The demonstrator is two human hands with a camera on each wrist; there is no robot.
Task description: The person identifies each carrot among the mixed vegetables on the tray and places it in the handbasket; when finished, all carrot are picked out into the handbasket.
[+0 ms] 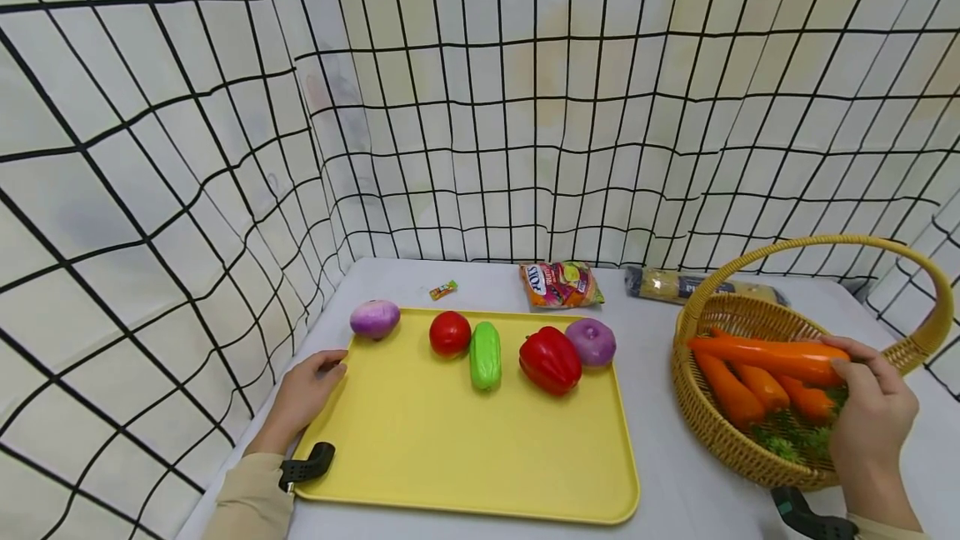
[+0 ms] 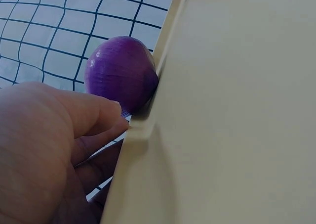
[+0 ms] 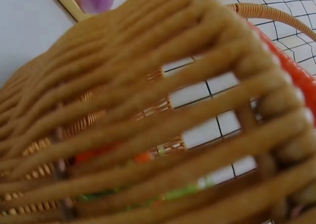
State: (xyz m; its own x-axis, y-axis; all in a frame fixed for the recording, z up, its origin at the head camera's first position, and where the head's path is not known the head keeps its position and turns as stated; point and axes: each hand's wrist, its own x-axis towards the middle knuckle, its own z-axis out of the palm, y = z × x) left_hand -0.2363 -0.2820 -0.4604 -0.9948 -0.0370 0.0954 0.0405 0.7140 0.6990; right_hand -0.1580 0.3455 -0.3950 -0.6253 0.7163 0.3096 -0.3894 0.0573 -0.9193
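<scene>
In the head view my right hand [image 1: 873, 415] grips an orange carrot [image 1: 772, 357] by its thick end, over the wicker basket [image 1: 693, 407]. Several more carrots [image 1: 731, 394] with green tops [image 1: 780, 447] lie in that basket. The right wrist view is mostly filled by the basket's woven side [image 3: 123, 100], and part of the held carrot [image 3: 298, 78] shows beyond its rim. My left hand [image 1: 311, 390] rests at the yellow tray's left edge [image 1: 330, 407], fingers loosely bent. In the left wrist view its fingertips are right at the tray rim, near a purple onion [image 2: 121, 75].
On the tray's far part lie a tomato [image 1: 450, 334], a green cucumber-like vegetable [image 1: 485, 357], a red bell pepper [image 1: 551, 361] and another purple onion [image 1: 591, 342]. Behind stand a Fox's packet [image 1: 561, 285], a small candy [image 1: 443, 290] and a long clear-wrapped pack [image 1: 667, 284]. Black netting [image 1: 480, 98] encloses the table.
</scene>
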